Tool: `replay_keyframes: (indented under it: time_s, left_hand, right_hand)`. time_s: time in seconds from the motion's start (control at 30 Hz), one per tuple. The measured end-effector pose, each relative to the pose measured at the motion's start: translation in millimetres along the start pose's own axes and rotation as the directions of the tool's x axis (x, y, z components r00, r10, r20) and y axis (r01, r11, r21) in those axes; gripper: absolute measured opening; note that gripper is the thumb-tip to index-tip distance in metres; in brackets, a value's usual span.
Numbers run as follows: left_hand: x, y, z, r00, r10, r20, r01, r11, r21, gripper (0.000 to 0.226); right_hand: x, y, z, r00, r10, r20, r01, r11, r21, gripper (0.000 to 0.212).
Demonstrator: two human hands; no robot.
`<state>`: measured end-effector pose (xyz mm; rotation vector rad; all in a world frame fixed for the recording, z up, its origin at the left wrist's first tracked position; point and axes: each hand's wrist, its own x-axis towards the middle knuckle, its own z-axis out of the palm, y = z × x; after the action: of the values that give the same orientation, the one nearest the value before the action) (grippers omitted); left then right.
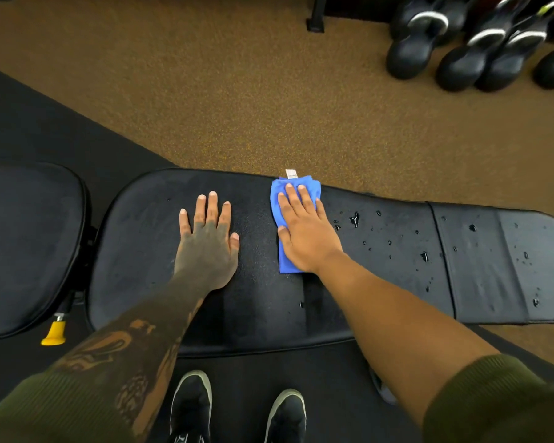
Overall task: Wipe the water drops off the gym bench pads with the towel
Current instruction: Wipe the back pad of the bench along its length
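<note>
A long black bench back pad (397,276) runs across the middle of the view. A blue folded towel (280,199) with a white tag lies near the pad's far edge. My right hand (304,231) presses flat on the towel, fingers spread over it. My left hand (207,241) rests flat on the bare pad to the left of the towel, holding nothing. Water drops (424,256) dot the pad to the right of the towel, out to the stitched end section (509,270). The pad surface left of the towel looks dull and free of drops.
A separate black seat pad (29,244) sits at the left, with a yellow adjustment knob (54,335) below the gap. Several black kettlebells (467,49) stand on the brown floor at the top right. My two black shoes (237,410) stand in front of the bench.
</note>
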<state>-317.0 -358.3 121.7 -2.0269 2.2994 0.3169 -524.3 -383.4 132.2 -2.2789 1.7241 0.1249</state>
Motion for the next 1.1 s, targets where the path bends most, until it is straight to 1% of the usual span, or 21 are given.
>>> replay_keyframes:
  time_s: [0.07,0.17,0.27,0.33,0.4,0.47,0.53,0.6,0.67,0.77,0.83,0.97,1.1]
  left_hand:
    - [-1,0,-1,1.0,0.008,0.0,-0.008,1.0,-0.003,0.063]
    - [-2,4,-3,1.0,0.023,-0.001,-0.023,1.0,-0.019,0.063]
    - [-4,12,-3,0.999,0.039,-0.001,-0.039,0.999,-0.028,0.062]
    - [-5,15,-3,0.999,0.052,0.0,-0.052,0.998,-0.02,0.062]
    - [-6,17,-1,0.999,0.05,0.007,-0.049,0.999,-0.013,0.063]
    - [-8,19,-1,0.999,0.041,0.001,-0.041,0.999,-0.004,0.064]
    - [-11,19,-2,0.999,0.033,-0.009,-0.033,0.999,0.007,0.065]
    - [-13,20,-2,1.0,0.031,-0.004,-0.031,0.999,0.019,0.065]
    - [-15,22,0,0.999,0.031,-0.004,-0.031,0.999,0.018,0.064]
    - [-16,22,2,1.0,0.023,-0.001,-0.023,1.0,0.007,0.064]
    - [-15,22,2,1.0,0.029,-0.008,-0.029,1.0,0.001,0.064]
    - [-15,22,2,1.0,0.023,0.0,-0.023,1.0,0.009,0.064]
    - [-15,22,1,1.0,0.018,0.009,-0.018,1.0,0.013,0.064]
  right_hand:
    - [-6,12,-1,1.0,-0.018,0.01,0.018,1.0,0.002,0.062]
    - [-4,18,-3,0.998,0.053,0.016,-0.053,0.999,0.007,0.062]
    - [4,5,-4,0.995,0.097,0.005,-0.097,0.995,0.016,0.063]
    - [1,-8,-3,0.998,0.067,0.008,-0.067,0.997,0.028,0.064]
    - [-10,-16,1,1.0,0.007,0.015,-0.008,1.0,0.024,0.064]
    - [-24,-16,4,0.999,-0.037,0.017,0.037,0.999,0.021,0.063]
    - [-34,-8,6,0.999,-0.046,0.018,0.046,0.998,0.034,0.062]
    - [-36,4,5,1.0,0.004,0.007,-0.004,0.999,0.054,0.062]
    - [-31,12,3,0.996,0.092,-0.01,-0.091,0.994,0.064,0.062]
    - [-19,5,2,0.987,0.161,-0.016,-0.16,0.986,0.046,0.063]
    - [-16,-6,2,0.989,0.145,-0.01,-0.144,0.989,0.04,0.063]
    - [-34,-23,8,1.0,0.027,0.014,-0.027,0.999,0.04,0.063]
    - [-58,-9,12,0.999,-0.025,0.021,0.023,0.998,0.057,0.062]
